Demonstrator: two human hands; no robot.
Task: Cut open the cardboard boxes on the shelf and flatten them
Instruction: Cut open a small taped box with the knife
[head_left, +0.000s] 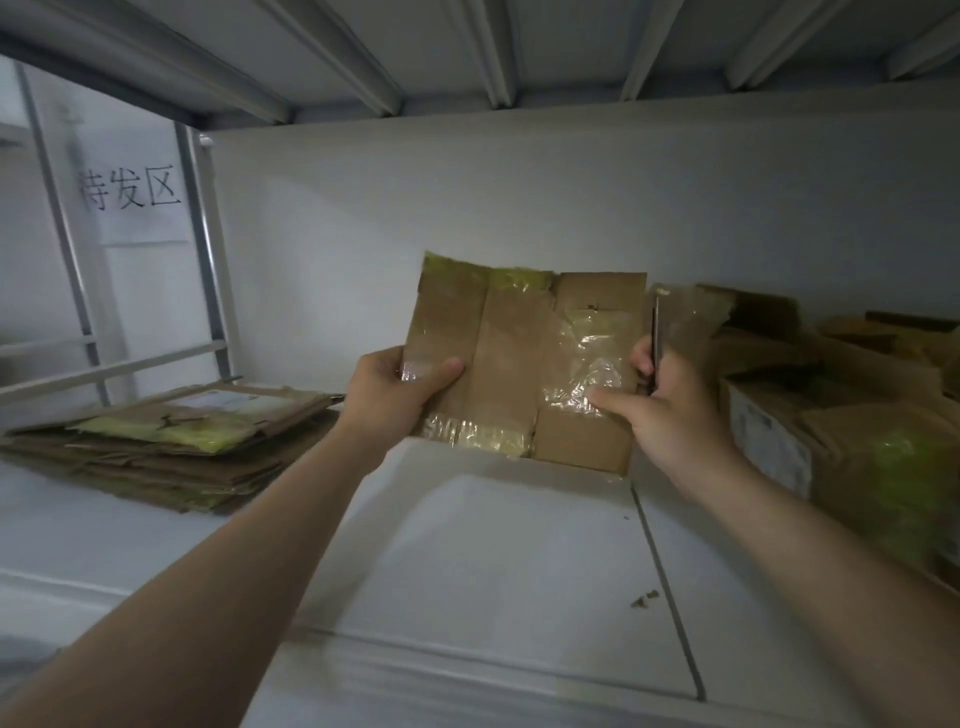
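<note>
cardboard box (511, 353) (taped) | left hand (397, 392) grips | right hand (670, 413) pinches

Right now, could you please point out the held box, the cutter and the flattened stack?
held box (509, 358): head view, brown middle panel.
cutter (656, 322): head view, upper thin shaft.
flattened stack (218, 415): head view, top sheet.

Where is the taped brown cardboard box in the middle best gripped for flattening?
Likely by its two side edges, coming from left and right, as the left hand and right hand do: the taped brown cardboard box stands upright and nearly flat, leaving both thin edges free to pinch.
</note>
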